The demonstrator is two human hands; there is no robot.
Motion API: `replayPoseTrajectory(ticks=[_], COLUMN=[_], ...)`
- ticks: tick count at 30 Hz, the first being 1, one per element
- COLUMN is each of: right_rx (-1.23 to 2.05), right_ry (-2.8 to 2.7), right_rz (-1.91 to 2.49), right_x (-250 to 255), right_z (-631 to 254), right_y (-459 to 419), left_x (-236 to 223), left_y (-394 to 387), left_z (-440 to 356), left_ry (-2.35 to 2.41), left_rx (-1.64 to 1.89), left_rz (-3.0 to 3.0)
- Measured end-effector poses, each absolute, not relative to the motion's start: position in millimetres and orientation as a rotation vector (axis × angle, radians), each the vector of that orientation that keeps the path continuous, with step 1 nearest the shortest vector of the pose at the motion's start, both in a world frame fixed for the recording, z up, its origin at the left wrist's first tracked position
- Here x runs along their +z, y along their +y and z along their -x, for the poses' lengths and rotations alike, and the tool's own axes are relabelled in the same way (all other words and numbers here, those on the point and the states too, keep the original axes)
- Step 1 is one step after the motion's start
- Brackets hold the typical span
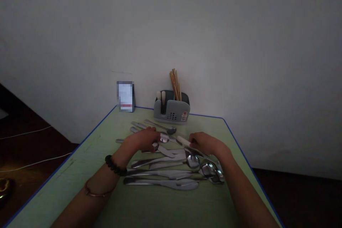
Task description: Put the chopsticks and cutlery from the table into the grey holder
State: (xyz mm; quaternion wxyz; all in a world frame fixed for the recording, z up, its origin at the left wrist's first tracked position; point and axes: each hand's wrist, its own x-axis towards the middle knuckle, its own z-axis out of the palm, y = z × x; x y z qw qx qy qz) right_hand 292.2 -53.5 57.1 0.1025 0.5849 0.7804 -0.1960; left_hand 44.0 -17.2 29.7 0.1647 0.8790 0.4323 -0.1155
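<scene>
Both my hands rest on a spread of steel cutlery on a pale green table point(80, 171). My left hand point(145, 138), with a dark bead bracelet and a thin bangle on the wrist, is closed over a metal utensil point(164, 138). My right hand point(204, 143) is closed on a white-handled utensil point(184, 140) that points left toward my other hand. Several knives point(162, 183) and spoons point(193, 161) lie side by side in front of my wrists. More spoons point(160, 127) lie beyond my hands.
A grey cutlery caddy point(172, 112) with wooden chopsticks point(175, 84) and white handles stands at the table's far edge by the wall. A small blurred card point(125, 96) stands to its left. White cables run over the dark floor point(26, 149) on the left.
</scene>
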Motion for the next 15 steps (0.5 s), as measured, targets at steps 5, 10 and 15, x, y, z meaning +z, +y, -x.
replayPoseTrajectory(ticks=[5, 10, 15], right_rx=[-0.574, -0.563, -0.615], right_ry=[2.323, 2.392, 2.329], right_rz=[-1.723, -1.720, -1.742], right_x=[59, 67, 63], right_z=[-294, -293, -290], right_y=[-53, -56, -57], left_x=[27, 37, 34], left_y=[-15, -19, -20], left_z=[-43, -45, -44], left_ry=[1.217, 1.202, 1.215], left_rx=[-0.316, -0.178, -0.178], left_rz=[-2.483, -2.455, -2.433])
